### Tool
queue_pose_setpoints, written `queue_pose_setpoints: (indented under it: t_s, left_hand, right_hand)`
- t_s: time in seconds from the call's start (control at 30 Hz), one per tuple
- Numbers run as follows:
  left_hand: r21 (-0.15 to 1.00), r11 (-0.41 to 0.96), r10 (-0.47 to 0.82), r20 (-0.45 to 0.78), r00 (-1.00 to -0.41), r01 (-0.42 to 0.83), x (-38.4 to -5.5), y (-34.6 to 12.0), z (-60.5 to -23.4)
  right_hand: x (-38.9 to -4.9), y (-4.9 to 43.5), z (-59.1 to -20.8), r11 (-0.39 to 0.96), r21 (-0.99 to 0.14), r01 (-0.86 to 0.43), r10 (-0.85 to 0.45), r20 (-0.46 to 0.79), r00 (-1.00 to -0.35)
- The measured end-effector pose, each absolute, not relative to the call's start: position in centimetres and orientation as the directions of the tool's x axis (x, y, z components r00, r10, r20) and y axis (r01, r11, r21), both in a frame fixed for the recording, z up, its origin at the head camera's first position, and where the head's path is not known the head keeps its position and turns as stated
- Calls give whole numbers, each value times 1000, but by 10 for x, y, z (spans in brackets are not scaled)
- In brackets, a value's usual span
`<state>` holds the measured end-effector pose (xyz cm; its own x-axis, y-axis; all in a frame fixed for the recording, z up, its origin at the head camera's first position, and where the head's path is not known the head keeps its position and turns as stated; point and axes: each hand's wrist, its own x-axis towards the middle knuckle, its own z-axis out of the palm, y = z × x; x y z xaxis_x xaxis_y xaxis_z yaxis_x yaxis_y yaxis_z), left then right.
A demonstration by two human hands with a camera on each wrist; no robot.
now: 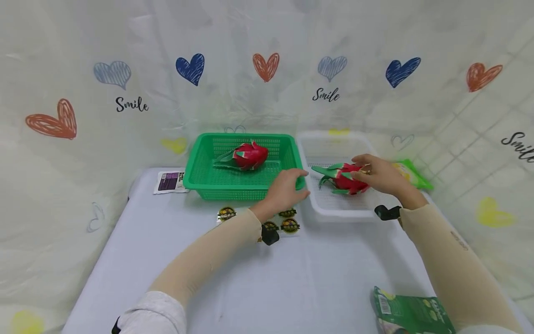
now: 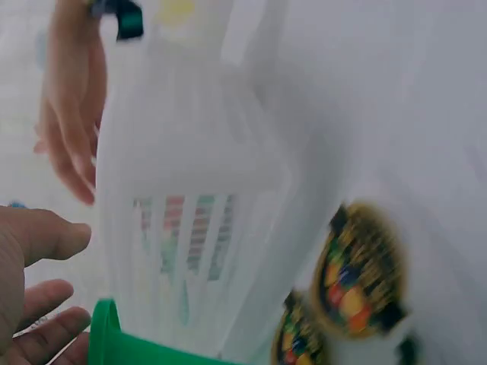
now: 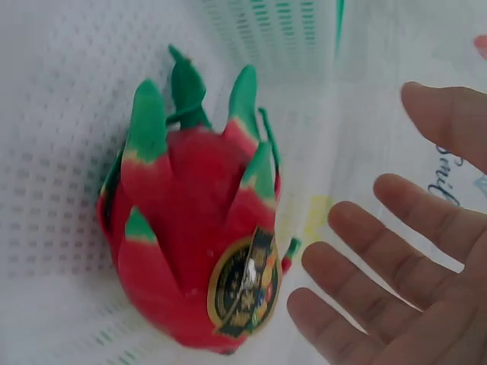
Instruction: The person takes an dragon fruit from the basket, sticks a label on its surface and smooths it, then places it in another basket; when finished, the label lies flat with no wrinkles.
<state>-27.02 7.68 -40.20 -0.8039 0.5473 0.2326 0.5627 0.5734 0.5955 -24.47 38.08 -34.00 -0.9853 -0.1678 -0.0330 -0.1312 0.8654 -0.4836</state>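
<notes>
In the head view, a white plastic basket [image 1: 346, 215] holds a red dragon fruit [image 1: 343, 176] with green-tipped scales. A round black and gold sticker [image 3: 245, 285] shows on that fruit in the right wrist view. My right hand [image 1: 381, 175] is right beside the fruit, fingers spread and nothing held. Over the right rim of the green basket [image 1: 227, 188] hovers my left hand [image 1: 285, 189], its thumb and fingers apart and holding nothing. A second dragon fruit [image 1: 251, 156] lies inside the green basket.
A sheet of round stickers [image 1: 289, 226] lies in front of the green basket, partly under my left forearm. At its left is a purple and white packet [image 1: 170, 181]. Near my right arm are a green pouch [image 1: 413, 313] and a green-yellow packet [image 1: 410, 174]. A patterned curtain [image 1: 267, 102] hangs behind.
</notes>
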Motion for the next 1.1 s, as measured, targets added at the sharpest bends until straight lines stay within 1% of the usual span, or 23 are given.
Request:
queue_pose_setpoints:
  t_s: [0.1, 0.17, 0.23, 0.3, 0.37, 0.4, 0.47, 0.53, 0.6, 0.63, 0.77, 0.87, 1.0, 1.1]
  left_hand:
    - [609, 500, 588, 283, -758, 616, -253, 66, -405]
    - [627, 450, 596, 318, -737, 635, -244, 54, -408]
    - [676, 390, 586, 341, -735, 625, -237, 40, -412]
    - [749, 333, 567, 326, -756, 573, -233, 23, -416]
    - [852, 265, 540, 256, -801, 452, -232, 4, -419]
    - [910, 216, 530, 195, -825, 354, -231, -6, -421]
    - [992, 78, 514, 48, -857, 102, -233, -26, -423]
    - [989, -69, 490, -84, -868, -134, -236, -44, -425]
    - [941, -181, 468, -174, -867, -286, -240, -58, -428]
    - [922, -210, 452, -204, -869, -325, -242, -64, -429]
    - [898, -266, 356, -246, -902, -350, -250, -78, -436]
    - [870, -354, 274, -253, -928, -342, -254, -84, -441]
    - [829, -454, 201, -263, -944, -327, -255, -88, -444]
    - [814, -492, 156, -265, -952, -308, -254, -88, -445]
  right_hand:
    - [-243, 377, -340, 866, -483, -130, -176, -50, -983]
    - [-243, 374, -339, 868, -478, -132, -182, -60, -982]
    - [-243, 371, -338, 869, -474, -143, -193, -58, -979]
    - [-243, 367, -336, 867, -472, -159, -207, -51, -977]
    - [-244, 363, -335, 864, -472, -177, -222, -42, -974]
    - [-245, 361, -335, 862, -471, -187, -232, -38, -972]
    - [-248, 355, -333, 859, -465, -214, -257, -30, -966]
    - [-252, 349, -332, 856, -456, -245, -284, -19, -958]
    - [-256, 341, -330, 850, -454, -267, -304, -9, -953]
    - [-259, 336, -329, 847, -454, -278, -313, -4, -950]
    - [-275, 314, -329, 831, -469, -298, -343, -10, -939]
    - [-290, 294, -333, 820, -476, -318, -374, -26, -927]
    - [-311, 261, -337, 810, -480, -337, -409, -51, -911]
    - [-325, 237, -337, 809, -478, -342, -420, -63, -905]
